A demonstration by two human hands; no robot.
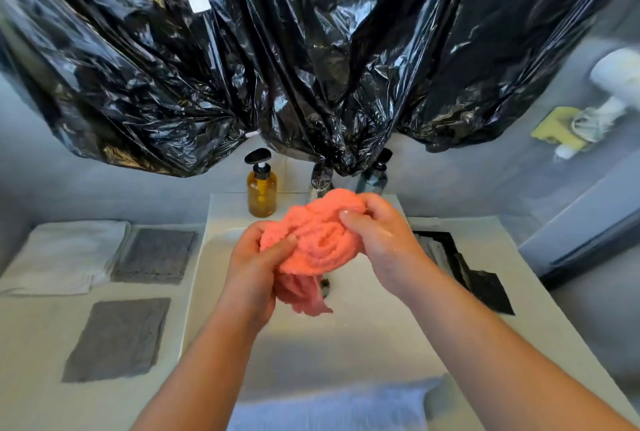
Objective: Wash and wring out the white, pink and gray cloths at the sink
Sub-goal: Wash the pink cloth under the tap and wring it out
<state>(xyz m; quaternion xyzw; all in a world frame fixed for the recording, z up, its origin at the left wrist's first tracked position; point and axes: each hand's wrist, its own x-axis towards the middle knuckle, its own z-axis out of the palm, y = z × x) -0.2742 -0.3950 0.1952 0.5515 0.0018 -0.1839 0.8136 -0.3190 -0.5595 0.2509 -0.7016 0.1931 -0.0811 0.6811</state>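
So: pink cloth is bunched up in both hands, held in the air over the sink, just above the drain. Left hand grips its lower left part, thumb across the front, with a tail of cloth hanging below the palm. Right hand grips the upper right part, fingers curled over the top, thumb pressed into the folds. Cloth looks twisted between them.

Left of the sink, on the counter:
- white cloth, folded, farthest out, at the back
- far gray cloth, flat, between the white cloth and the sink
- near gray cloth, flat, toward the front, apart from the other two

Behind the sink: amber pump bottle at the back left corner, faucet at back centre, darker bottle to its right, partly hidden. Black plastic sheet hangs above and behind the sink, its lower edge reaching the faucet top.

Right of the sink: black plastic piece flat on the counter. At the sink's front edge: pale blue fabric, blurred. Far right and above: something white and something yellow, too blurred to tell.
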